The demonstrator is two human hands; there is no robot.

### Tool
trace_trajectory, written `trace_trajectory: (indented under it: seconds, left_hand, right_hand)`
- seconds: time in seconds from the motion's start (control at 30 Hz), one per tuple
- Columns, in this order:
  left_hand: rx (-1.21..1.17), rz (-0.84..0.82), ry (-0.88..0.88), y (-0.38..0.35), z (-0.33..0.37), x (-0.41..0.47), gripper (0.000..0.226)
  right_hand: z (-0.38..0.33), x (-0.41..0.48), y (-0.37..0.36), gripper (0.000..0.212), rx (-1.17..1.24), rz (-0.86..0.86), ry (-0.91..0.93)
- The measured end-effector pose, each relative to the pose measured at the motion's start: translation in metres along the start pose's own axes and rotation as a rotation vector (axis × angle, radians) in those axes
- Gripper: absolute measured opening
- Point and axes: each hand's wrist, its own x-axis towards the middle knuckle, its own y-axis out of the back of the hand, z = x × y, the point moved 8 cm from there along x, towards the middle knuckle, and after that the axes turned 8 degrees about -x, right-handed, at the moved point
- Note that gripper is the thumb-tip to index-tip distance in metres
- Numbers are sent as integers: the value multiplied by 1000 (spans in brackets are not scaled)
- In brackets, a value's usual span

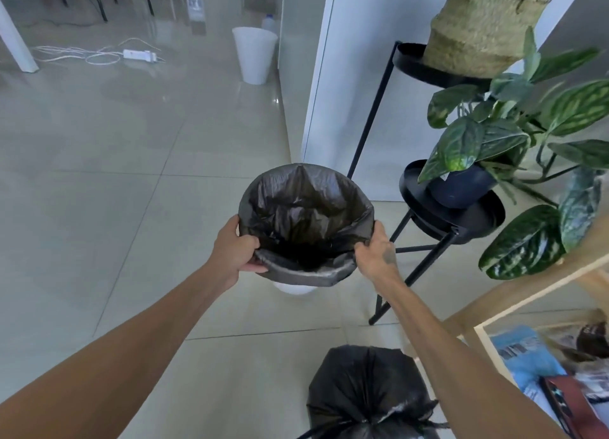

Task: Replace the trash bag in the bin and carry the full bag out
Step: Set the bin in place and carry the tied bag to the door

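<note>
Two black bags in view, each in its own place for a reason. Nearest, at the bottom edge: full bag (369, 392), neck gathered and tied, standing on the floor (99, 208) just beside the right forearm, near a wooden shelf (487, 310). Probably parked there to leave both hands free for the lining work, and to be within easy reach for carrying out afterwards.

Further out, at arm's length: left hand (235, 249) and right hand (375, 252), both closed on the near rim of the fresh bag (306, 218), one at each side. Fingers curled over the plastic edge, thumbs pressing from outside. Pulled apart like this, probably to stretch the mouth wide and fold the rim down over the edge.

Below the fold, only a small white part of the bin (295, 287) visible; the far side already covered, the inside hanging loose and empty.

Beyond and to the right: black plant stand (451, 214) with potted plant (461, 188), just beside the bin but apart from it. Farthest: second white bin (254, 55), unlined as far as can be judged.
</note>
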Motion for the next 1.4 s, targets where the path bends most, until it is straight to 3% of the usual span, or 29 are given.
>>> trace_trajectory:
  seconds: [0.27, 0.53, 0.63, 0.7, 0.77, 0.87, 1.0, 1.13, 1.23, 1.4]
  left_hand:
    - [16, -12, 5, -19, -2, 61, 60]
    - [78, 36, 18, -10, -6, 77, 57]
    - [141, 49, 11, -10, -2, 68, 50]
    - [172, 81, 3, -10, -2, 56, 60]
    - [208, 153, -26, -7, -1, 39, 73]
    - [272, 167, -98, -14, -8, -3, 58]
    - [371, 40, -93, -38, -42, -74, 56]
    - [473, -112, -69, -59, -80, -157, 35]
    - [581, -185, -137, -65, -101, -209, 16]
    - [756, -268, -246, -63, -116, -271, 15]
  right_hand:
    - [10, 50, -28, 25, 31, 5, -17]
    - [9, 50, -41, 28, 212, -156, -2]
    - [12, 34, -35, 47, 264, -287, -32]
    - [17, 17, -27, 59, 232, -334, -20]
    - [23, -2, -21, 66, 187, -374, 0]
    - [39, -36, -15, 73, 24, -440, 33]
    - [66, -99, 13, 72, -168, -455, 98]
    - [103, -166, 54, 63, -237, -403, 84]
    - [130, -211, 75, 60, -238, -381, 46]
    - [154, -273, 92, 44, -302, -350, 14]
